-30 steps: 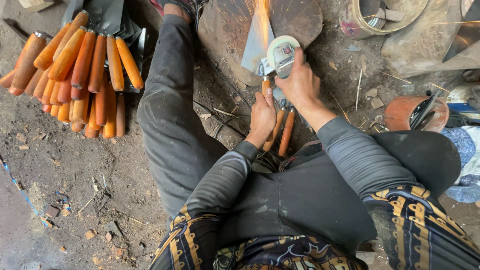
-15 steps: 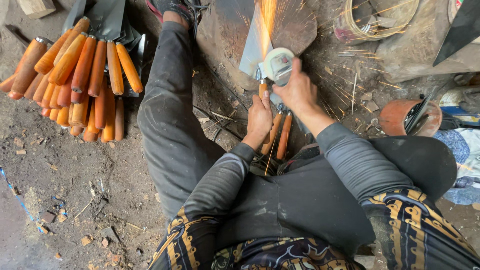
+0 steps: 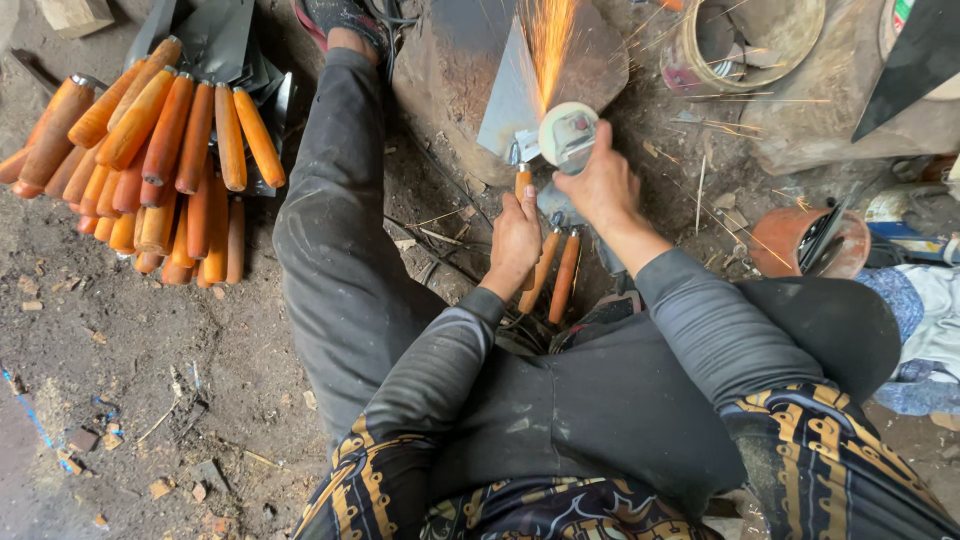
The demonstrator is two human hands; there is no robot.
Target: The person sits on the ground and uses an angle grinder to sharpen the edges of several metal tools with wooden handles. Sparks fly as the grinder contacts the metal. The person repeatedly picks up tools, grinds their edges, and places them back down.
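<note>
Landmark: grey triangular steel trowel blade [image 3: 510,95], flat on a dark rusty mound [image 3: 440,70].

- Our left hand [image 3: 515,238]: fingers wrapped tight round the blade's orange wooden handle [image 3: 523,180], just below the blade's narrow end.
- Our right hand [image 3: 603,185]: fingers closed round the body of a small angle grinder w/ pale round guard [image 3: 566,135], which meets the blade's lower right edge. Orange sparks [image 3: 548,35] fly up from the contact pt.
- Two more orange-handled tools [image 3: 555,275] lie below the blade, just beside our left wrist, betw. our knees.
- Far left of blade: heap of orange wooden-handled trowels [image 3: 160,160], handles toward us, dark metal blades [image 3: 215,40] stacked behind.
- Containers: right of blade, a worn tan round tub [image 3: 790,35], lying tilted; contents too dim to tell. Lower right of blade, a rusty orange round tin [image 3: 785,240] w/ dark metal strips [image 3: 825,235] poking out.
- Far right of blade: blue and white cloth [image 3: 925,300], partly cut off.
- Ground [image 3: 150,400] lower left of blade: dark dirt w/ small stone chips.
- Labels: none legible.
</note>
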